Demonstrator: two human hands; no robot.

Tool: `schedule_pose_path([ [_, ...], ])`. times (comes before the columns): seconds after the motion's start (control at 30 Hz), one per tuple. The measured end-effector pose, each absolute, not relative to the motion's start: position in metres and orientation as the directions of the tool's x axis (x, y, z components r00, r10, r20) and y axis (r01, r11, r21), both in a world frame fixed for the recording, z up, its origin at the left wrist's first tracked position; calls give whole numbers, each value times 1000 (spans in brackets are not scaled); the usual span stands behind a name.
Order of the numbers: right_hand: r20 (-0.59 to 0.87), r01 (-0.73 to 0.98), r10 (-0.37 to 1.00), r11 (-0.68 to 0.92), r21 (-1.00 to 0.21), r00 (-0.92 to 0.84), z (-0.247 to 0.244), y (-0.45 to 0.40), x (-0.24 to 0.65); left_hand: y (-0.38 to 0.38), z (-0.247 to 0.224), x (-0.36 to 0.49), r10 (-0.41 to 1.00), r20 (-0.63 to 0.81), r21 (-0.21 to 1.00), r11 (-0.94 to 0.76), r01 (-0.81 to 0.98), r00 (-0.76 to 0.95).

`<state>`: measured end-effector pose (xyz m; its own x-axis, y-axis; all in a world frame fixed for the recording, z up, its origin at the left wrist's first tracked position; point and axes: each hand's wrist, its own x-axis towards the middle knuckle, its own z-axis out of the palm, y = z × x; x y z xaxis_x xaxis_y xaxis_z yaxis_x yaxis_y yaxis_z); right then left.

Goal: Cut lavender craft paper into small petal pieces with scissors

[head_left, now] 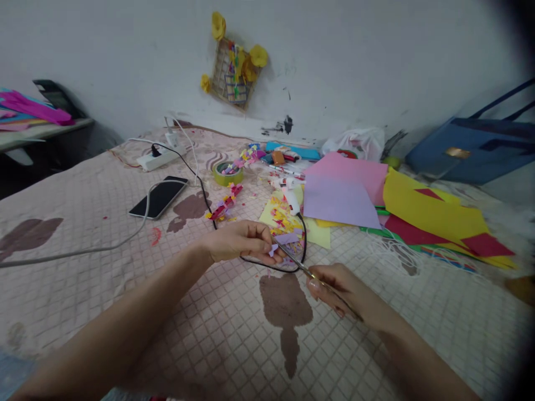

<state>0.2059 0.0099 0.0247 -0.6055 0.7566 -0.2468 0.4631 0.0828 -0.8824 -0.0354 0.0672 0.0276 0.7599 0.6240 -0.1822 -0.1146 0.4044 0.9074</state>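
Observation:
Between the fingertips of my left hand (246, 242) is a small piece of light purple paper (273, 250). My right hand (336, 288) is closed around scissors (301, 266), whose blades point up and left to the paper by my left fingertips. Just beyond the blades, small yellow, pink and purple paper scraps (284, 218) lie on a pale yellow sheet (321, 235). A white glue gun (292, 201) rests by the scraps, its black cord looping round behind the scissors.
A phone (160, 197) and a power strip (161, 158) lie at the left. A roll of green tape (228, 174) sits at the middle back. Purple (339, 199), pink and yellow sheets (434, 209) spread to the right, near white string (393, 252) and a blue bag (472, 147).

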Motion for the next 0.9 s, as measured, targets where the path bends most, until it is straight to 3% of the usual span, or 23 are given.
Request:
schedule_pose_path([
  [0.73,-201,525,784,180,-832,-587,26,12,207,68,26,-37,622,-176,912,394,-111,763],
  [0.9,-196,405,838,32,-914,-509,16,13,204,66,29,-35,652,-196,912,396,-109,732],
])
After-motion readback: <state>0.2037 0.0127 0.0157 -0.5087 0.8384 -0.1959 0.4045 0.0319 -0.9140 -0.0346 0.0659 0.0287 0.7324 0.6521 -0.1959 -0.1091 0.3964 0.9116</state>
